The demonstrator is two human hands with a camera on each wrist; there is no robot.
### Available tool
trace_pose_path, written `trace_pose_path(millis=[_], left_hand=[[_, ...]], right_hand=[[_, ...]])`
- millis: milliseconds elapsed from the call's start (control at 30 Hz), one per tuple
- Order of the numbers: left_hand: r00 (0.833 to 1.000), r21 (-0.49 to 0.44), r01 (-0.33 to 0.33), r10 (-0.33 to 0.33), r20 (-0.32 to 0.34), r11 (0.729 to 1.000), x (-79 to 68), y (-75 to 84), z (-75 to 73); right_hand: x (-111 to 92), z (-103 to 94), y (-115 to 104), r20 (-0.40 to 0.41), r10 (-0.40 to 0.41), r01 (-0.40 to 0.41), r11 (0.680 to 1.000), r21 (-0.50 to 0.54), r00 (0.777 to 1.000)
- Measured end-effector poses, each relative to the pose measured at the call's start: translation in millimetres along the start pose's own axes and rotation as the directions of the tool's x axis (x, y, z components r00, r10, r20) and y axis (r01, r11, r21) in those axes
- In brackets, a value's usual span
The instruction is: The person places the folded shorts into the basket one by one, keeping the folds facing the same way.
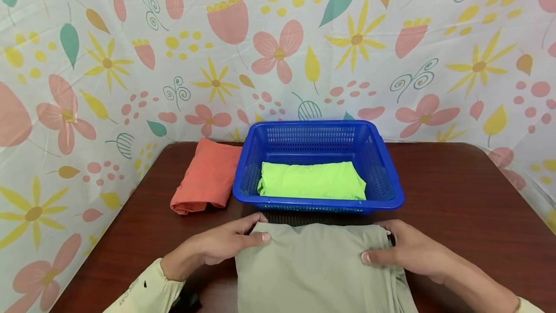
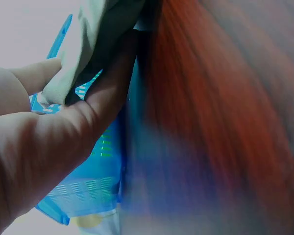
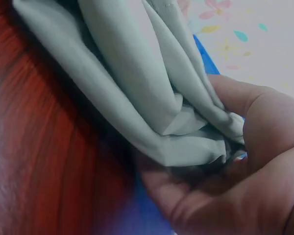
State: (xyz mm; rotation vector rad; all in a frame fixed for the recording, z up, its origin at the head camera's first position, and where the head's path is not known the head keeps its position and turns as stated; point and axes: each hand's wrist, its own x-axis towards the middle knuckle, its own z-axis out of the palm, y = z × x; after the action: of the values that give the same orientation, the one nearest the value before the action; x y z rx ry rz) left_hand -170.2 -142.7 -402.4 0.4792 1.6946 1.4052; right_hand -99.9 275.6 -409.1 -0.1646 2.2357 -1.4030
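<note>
A folded grey-green cloth garment [image 1: 317, 269] lies at the front of the table, its layers stacked along the right side. My left hand [image 1: 228, 240] grips its far left corner, thumb on top and fingers beneath. At the far right corner my right hand [image 1: 408, 250] pinches the layers the same way. In the right wrist view several folds of the garment [image 3: 132, 73] sit between thumb and fingers. Just beyond the garment stands a blue perforated basket [image 1: 393, 192], with a folded lime-green cloth [image 1: 310, 181] lying inside near its front wall.
A folded coral-red cloth [image 1: 208, 175] lies left of the basket, close against it. The dark brown wooden table [image 1: 456, 197] reaches back to a floral curtain [image 1: 278, 52]. A small black object [image 1: 187, 299] is partly hidden beside the left sleeve [image 1: 145, 289].
</note>
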Motion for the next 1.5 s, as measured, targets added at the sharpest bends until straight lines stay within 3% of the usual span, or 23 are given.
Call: trace_pose_path(millis=[100, 167, 267, 567, 767, 933, 1500], left_hand=[[1.0, -0.034, 0.005, -0.005, 0.026, 0.999, 0.1, -1.1, -0.6], [0.999, -0.064, 0.011, -0.009, 0.041, 0.998, 0.5, -1.8, -0.8], [0.998, -0.102, 0.017, -0.011, 0.059, 0.995, 0.8, -3.0, -1.0], [0.999, -0.151, 0.044, -0.04, 0.025, 0.988, 1.2, -7.1, -2.3], [0.997, -0.134, 0.066, -0.07, -0.03, 0.989, 3.0, -6.4, 0.5], [0.999, -0.103, 0.032, -0.032, 0.0, 0.994, 4.1, -8.0, 3.0], [1.0, -0.072, 0.003, -0.005, -0.022, 0.997, 4.1, -7.4, 7.9]], right_hand=[[0, 0.4, 3, 0.114, -0.055, 0.031, 0.979, 0.204, 0.992], [0, 0.0, 4, 0.157, -0.057, 0.007, 0.954, 0.3, 0.986], [-1, -0.8, 7, 0.182, -0.06, -0.007, 0.938, 0.347, 0.982], [0, -0.2, 10, 0.157, 0.034, -0.084, 0.943, 0.321, 0.987], [5, 2.8, 11, 0.174, -0.054, -0.012, 0.933, 0.359, 0.983], [6, 4.1, 14, 0.175, -0.112, 0.043, 0.934, 0.353, 0.978], [1, 3.8, 8, 0.175, -0.131, 0.065, 0.938, 0.341, 0.976]])
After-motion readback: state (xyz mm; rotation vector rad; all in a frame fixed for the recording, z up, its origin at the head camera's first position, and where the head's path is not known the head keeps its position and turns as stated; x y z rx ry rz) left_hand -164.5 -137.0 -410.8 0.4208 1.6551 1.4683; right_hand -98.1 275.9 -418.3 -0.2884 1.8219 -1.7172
